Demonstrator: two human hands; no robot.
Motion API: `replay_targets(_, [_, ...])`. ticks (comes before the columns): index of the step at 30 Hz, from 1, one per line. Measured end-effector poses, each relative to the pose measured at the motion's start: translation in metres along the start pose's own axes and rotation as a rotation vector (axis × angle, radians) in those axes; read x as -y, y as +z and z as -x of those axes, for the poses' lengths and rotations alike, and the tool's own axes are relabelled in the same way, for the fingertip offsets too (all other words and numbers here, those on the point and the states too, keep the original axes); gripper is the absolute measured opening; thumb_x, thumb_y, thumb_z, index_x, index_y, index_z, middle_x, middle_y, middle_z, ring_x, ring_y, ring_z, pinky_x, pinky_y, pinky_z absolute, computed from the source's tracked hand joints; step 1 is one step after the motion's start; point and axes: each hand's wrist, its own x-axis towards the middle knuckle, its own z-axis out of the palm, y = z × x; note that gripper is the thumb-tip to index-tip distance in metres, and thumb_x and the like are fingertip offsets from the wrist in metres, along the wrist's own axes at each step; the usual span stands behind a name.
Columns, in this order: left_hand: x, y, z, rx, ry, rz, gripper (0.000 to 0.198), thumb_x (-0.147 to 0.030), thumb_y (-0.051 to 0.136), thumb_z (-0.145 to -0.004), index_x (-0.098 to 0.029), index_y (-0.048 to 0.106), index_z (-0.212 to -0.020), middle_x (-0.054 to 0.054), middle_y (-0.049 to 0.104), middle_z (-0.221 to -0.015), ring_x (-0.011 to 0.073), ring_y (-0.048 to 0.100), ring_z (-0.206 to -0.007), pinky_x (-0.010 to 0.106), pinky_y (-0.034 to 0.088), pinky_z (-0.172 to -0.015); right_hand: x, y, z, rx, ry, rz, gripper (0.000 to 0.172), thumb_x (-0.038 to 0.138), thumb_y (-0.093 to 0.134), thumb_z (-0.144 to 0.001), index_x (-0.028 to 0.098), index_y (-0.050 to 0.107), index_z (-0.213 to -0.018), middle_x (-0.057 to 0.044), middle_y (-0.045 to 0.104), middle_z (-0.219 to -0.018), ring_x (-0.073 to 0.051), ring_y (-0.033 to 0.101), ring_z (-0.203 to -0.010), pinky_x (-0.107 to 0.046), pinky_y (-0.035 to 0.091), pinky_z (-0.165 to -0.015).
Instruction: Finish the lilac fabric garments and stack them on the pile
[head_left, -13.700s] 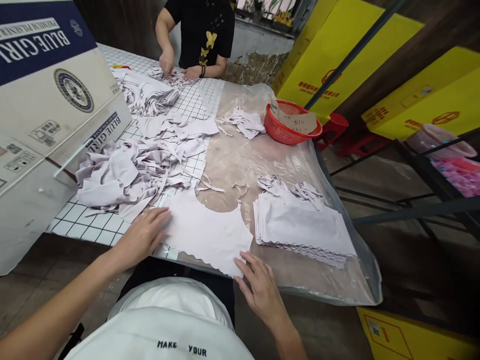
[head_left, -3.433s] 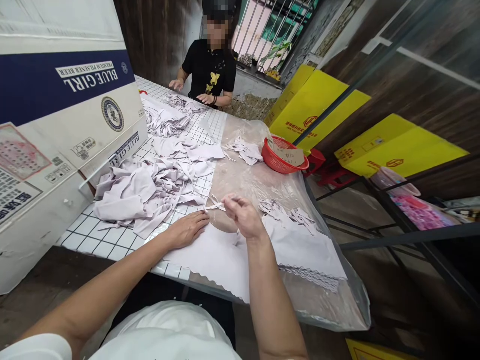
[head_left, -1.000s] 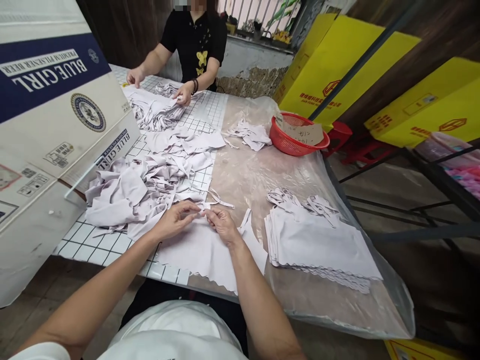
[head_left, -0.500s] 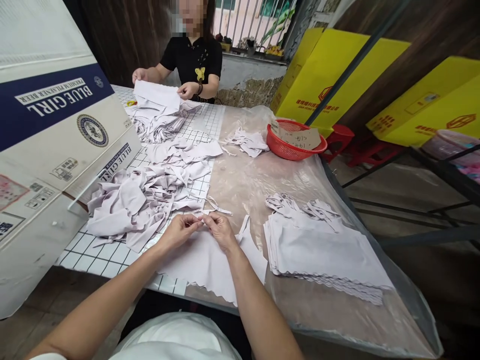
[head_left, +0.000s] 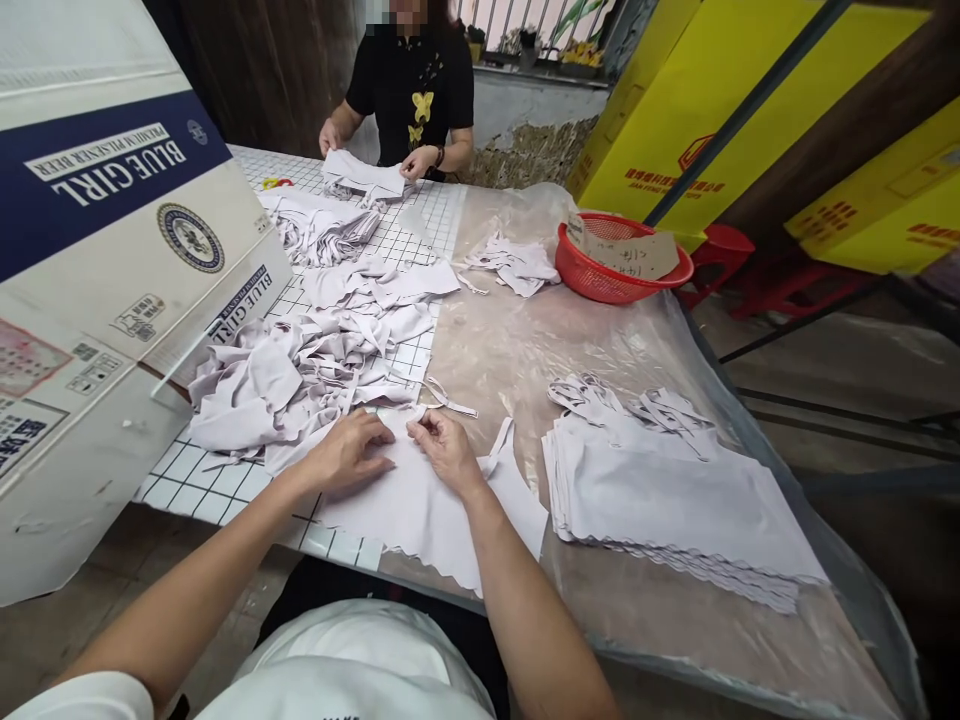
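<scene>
A pale lilac-grey fabric piece [head_left: 427, 515] with a scalloped lower edge and thin straps lies spread on the table in front of me. My left hand [head_left: 351, 452] rests on its upper left part, thumb and fingers apart. At the top edge, my right hand [head_left: 448, 455] pinches the fabric between thumb and fingertips. A narrow strap [head_left: 452, 402] lies just beyond my fingers. To the left is a loose heap of the same fabric [head_left: 262, 385]. On the right sits a neat stack of scalloped pieces [head_left: 667, 490], their straps bunched at the far end.
Across the table [head_left: 217, 495], a person in black holds a cloth piece [head_left: 365, 176] above another pile [head_left: 322, 228]. A beer carton [head_left: 127, 250] blocks the left side. A red basket [head_left: 619, 285] with cardboard stands at the far right, near a small cloth pile [head_left: 517, 262].
My left hand has let go of the top edge and opened onto the cloth, while my right still pinches. The co-worker's cloth piece is lower. The whole view has shifted slightly.
</scene>
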Motion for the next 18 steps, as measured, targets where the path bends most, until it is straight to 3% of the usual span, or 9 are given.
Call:
replay_targets(8, [-0.007, 0.015, -0.001, 0.067, -0.035, -0.016, 0.02, -0.039, 0.069, -0.082, -0.019, 0.07, -0.084, 0.005, 0.064, -0.083, 0.0231, 0.053, -0.085, 0.036, 0.036, -0.081, 0.01, -0.012, 0.005, 0.143, -0.074, 0.155, 0.025, 0.035, 0.057, -0.087, 0.02, 0.048, -0.068, 0.003, 0.048, -0.066, -0.013, 0.043, -0.065, -0.025, 0.034, -0.061])
replay_targets(13, [-0.006, 0.026, 0.003, 0.022, -0.061, 0.07, 0.018, -0.037, 0.066, -0.087, -0.021, 0.073, -0.082, 0.003, 0.063, -0.075, 0.0206, 0.053, -0.08, 0.038, 0.033, -0.087, 0.015, -0.027, 0.011, 0.325, -0.07, 0.251, 0.023, 0.03, 0.058, -0.087, 0.019, 0.048, -0.068, 0.004, 0.046, -0.066, -0.011, 0.04, -0.064, -0.025, 0.03, -0.061])
replay_targets(18, [-0.005, 0.03, 0.005, -0.015, -0.053, 0.115, 0.022, -0.041, 0.065, -0.088, -0.022, 0.074, -0.083, 0.001, 0.061, -0.072, 0.0192, 0.051, -0.079, 0.039, 0.032, -0.091, 0.017, -0.03, 0.013, 0.386, -0.077, 0.261, 0.025, 0.03, 0.059, -0.087, 0.019, 0.046, -0.068, 0.005, 0.043, -0.065, -0.011, 0.039, -0.063, -0.025, 0.03, -0.061])
